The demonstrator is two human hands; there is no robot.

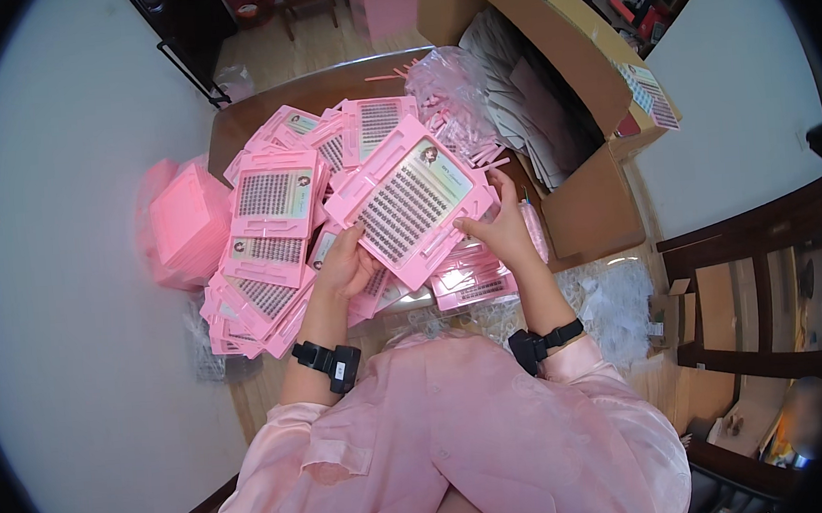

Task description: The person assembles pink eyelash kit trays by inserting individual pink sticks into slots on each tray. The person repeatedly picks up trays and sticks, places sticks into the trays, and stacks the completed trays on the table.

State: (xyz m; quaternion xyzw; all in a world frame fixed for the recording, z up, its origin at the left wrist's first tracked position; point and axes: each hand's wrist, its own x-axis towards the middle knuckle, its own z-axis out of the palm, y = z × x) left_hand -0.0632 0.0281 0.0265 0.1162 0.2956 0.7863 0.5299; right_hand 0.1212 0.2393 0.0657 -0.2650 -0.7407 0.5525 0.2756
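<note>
A pink false-eyelash tray [403, 214], with rows of dark lash clusters and a pale printed card, is held up tilted between my hands. My left hand [340, 266] is closed on its lower-left edge. At its right side my right hand [504, 226] grips the edge, thumb on the near side and the other fingers partly hidden. Heaped below and to the left are several similar lash trays [273, 195], overlapping one another. More pink trays [475, 288] lie beneath my right hand, partly covered by the held one.
Stacked pink plastic trays [190, 224] in clear wrap stand at the left. A clear bag [451, 82] with thin pink sticks lies at the back. An open cardboard box [593, 206] rises at the right, beside crumpled clear plastic [614, 299]. The brown tabletop [322, 80] ends behind the pile.
</note>
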